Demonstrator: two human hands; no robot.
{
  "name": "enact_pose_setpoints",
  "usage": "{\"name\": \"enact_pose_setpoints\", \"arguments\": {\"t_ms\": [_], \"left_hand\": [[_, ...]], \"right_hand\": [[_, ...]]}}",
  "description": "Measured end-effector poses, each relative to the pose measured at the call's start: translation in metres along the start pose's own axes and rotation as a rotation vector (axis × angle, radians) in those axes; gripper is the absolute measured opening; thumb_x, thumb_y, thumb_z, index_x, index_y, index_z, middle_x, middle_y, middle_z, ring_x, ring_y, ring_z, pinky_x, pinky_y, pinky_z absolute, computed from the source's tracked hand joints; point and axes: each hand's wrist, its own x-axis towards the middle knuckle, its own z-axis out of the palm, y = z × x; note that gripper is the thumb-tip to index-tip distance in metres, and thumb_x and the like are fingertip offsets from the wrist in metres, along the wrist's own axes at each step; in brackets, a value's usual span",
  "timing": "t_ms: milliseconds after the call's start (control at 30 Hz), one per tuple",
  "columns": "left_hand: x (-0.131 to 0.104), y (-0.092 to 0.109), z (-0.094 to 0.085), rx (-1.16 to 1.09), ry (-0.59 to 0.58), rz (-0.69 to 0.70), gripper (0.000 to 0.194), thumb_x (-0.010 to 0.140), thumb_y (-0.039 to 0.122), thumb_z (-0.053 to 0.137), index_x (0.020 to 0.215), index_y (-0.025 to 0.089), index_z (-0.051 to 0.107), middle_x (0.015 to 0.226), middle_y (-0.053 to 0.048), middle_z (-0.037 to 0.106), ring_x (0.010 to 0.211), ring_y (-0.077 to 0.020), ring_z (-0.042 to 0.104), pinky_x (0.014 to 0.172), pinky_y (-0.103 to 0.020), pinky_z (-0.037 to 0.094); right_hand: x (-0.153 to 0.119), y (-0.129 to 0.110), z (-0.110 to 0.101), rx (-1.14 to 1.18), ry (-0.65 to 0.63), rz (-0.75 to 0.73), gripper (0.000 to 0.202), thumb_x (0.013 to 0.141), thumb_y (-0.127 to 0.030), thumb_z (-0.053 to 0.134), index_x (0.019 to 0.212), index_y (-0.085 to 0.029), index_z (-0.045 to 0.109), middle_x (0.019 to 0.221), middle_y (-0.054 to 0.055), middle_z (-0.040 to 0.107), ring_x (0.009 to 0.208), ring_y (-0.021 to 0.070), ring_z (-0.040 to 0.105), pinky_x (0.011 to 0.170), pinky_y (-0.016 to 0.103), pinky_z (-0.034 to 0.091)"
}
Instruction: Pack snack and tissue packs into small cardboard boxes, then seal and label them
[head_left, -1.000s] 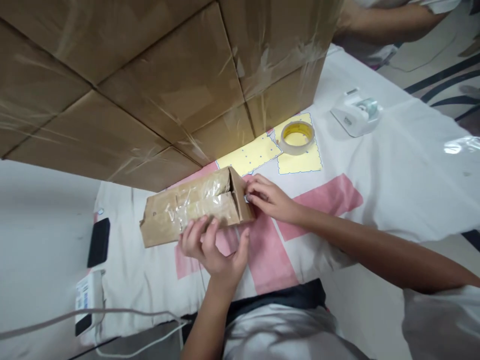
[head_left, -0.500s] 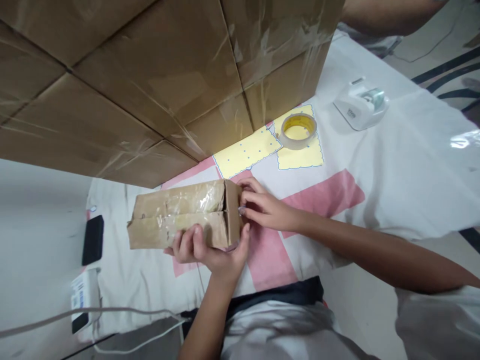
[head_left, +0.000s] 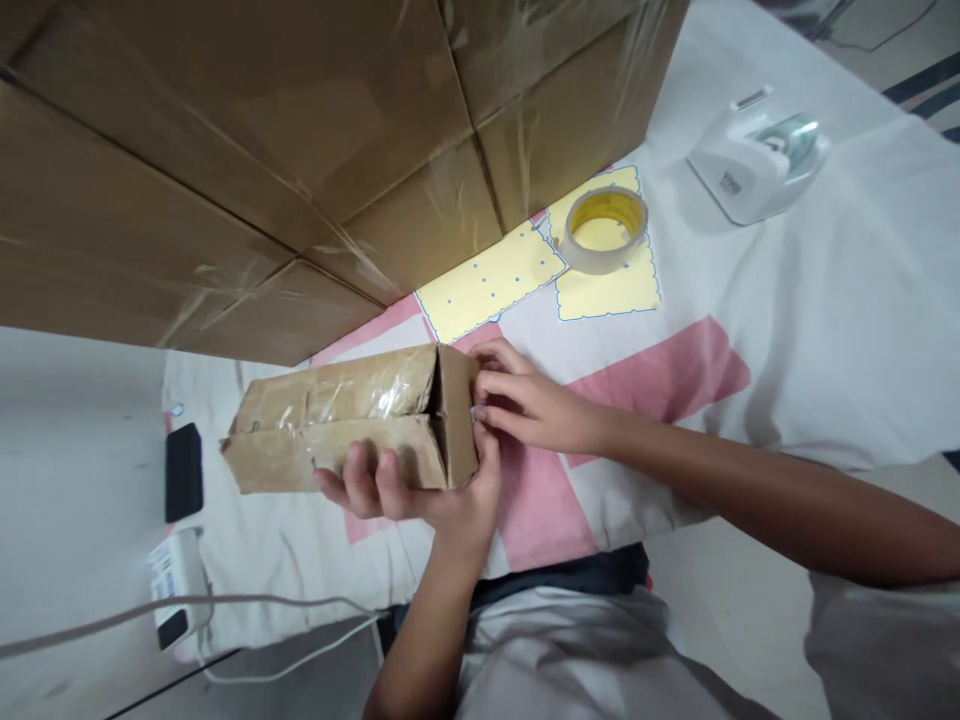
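Note:
A small brown cardboard box [head_left: 345, 405], with shiny clear tape along its top seam, lies lengthwise in front of me. My left hand [head_left: 442, 495] grips its near side, thumb up by the right end and fingers along the top edge. At that right end, a gap shows between the top flaps and the end panel. My right hand [head_left: 529, 400] is at the end panel with fingers bent against it; its fingertips are partly hidden, and whether they pinch anything is hard to see.
Large taped cartons [head_left: 375, 120] stand behind. A roll of clear tape [head_left: 600, 258] rests on yellow paper sheets [head_left: 487, 285]. To the right is a white tape dispenser [head_left: 739, 175]. A black phone-like object [head_left: 184, 472], a white power strip [head_left: 180, 575] and a cable [head_left: 262, 600] are at left.
The view has shifted slightly. The box's right end gap looks wider, and its left end has swung outward a little. My left fingers have slid lower on the box side.

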Motion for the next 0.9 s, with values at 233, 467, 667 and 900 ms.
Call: {"name": "enact_pose_setpoints", "arguments": {"t_ms": [233, 467, 667, 900], "left_hand": [[-0.004, -0.004, -0.002, -0.014, -0.003, 0.039, 0.1, 0.068, 0.043, 0.08, 0.143, 0.033, 0.015, 0.138, -0.017, 0.03, 0.14, -0.0429, 0.026, 0.115, -0.078, 0.021], [-0.004, -0.005, -0.003, 0.0, -0.005, 0.046, 0.098, 0.067, 0.041, 0.08, 0.141, 0.035, 0.016, 0.138, -0.016, 0.031, 0.139, -0.0415, 0.029, 0.114, -0.076, 0.025], [-0.002, -0.004, -0.004, 0.009, 0.01, 0.064, 0.099, 0.068, 0.039, 0.081, 0.143, 0.034, 0.017, 0.134, -0.015, 0.033, 0.137, -0.0392, 0.032, 0.115, -0.076, 0.029], [-0.006, -0.013, -0.001, -0.049, -0.014, 0.085, 0.105, 0.064, 0.042, 0.082, 0.143, 0.033, 0.014, 0.139, -0.016, 0.026, 0.138, -0.0442, 0.027, 0.116, -0.08, 0.016]], "right_hand": [[0.003, 0.01, -0.001, 0.106, 0.084, 0.053, 0.041, 0.09, -0.023, 0.066, 0.124, -0.023, 0.044, 0.126, 0.011, 0.054, 0.117, 0.0257, 0.054, 0.103, 0.047, 0.048], [0.006, 0.008, -0.004, 0.035, 0.056, 0.014, 0.032, 0.094, -0.028, 0.067, 0.123, -0.021, 0.056, 0.126, 0.011, 0.057, 0.12, 0.0276, 0.053, 0.104, 0.048, 0.047], [0.004, 0.009, -0.001, -0.008, 0.069, 0.022, 0.028, 0.095, -0.031, 0.065, 0.119, -0.021, 0.056, 0.121, 0.011, 0.056, 0.115, 0.0272, 0.053, 0.1, 0.048, 0.048], [0.001, 0.009, -0.004, 0.158, -0.025, 0.01, 0.043, 0.094, -0.023, 0.065, 0.134, -0.022, 0.05, 0.133, 0.012, 0.057, 0.129, 0.0266, 0.053, 0.109, 0.048, 0.046]]}}
